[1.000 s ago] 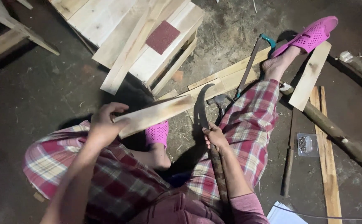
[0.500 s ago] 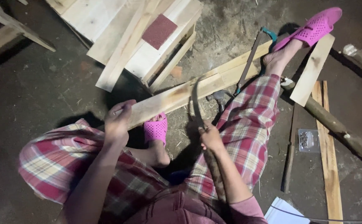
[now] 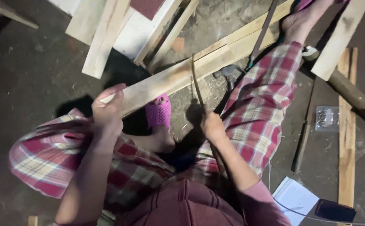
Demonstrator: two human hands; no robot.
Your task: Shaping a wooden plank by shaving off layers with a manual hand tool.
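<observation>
I sit on the floor in red plaid trousers. My left hand (image 3: pixel 107 109) grips the near end of a long pale wooden plank (image 3: pixel 178 77) that runs up to the right. My right hand (image 3: pixel 211 125) is closed around the handle of a thin curved blade (image 3: pixel 197 81), which stands edge-on against the plank's middle. A pink perforated slipper (image 3: pixel 158 111) on my foot rests just under the plank. My other leg stretches to the upper right, over the plank's far end.
Several pale boards and a board with a dark red patch (image 3: pixel 119 25) lie at the top left. A round log (image 3: pixel 354 98), a long plank (image 3: pixel 346 129), a small clear bag (image 3: pixel 326 118), a dark rod (image 3: pixel 301 146), white paper (image 3: pixel 293 196) and a phone (image 3: pixel 335 210) lie at the right.
The blade has turned from broadside to edge-on and moved onto the plank. My left hand has shifted along the plank's near end. The view has tilted downward and closer.
</observation>
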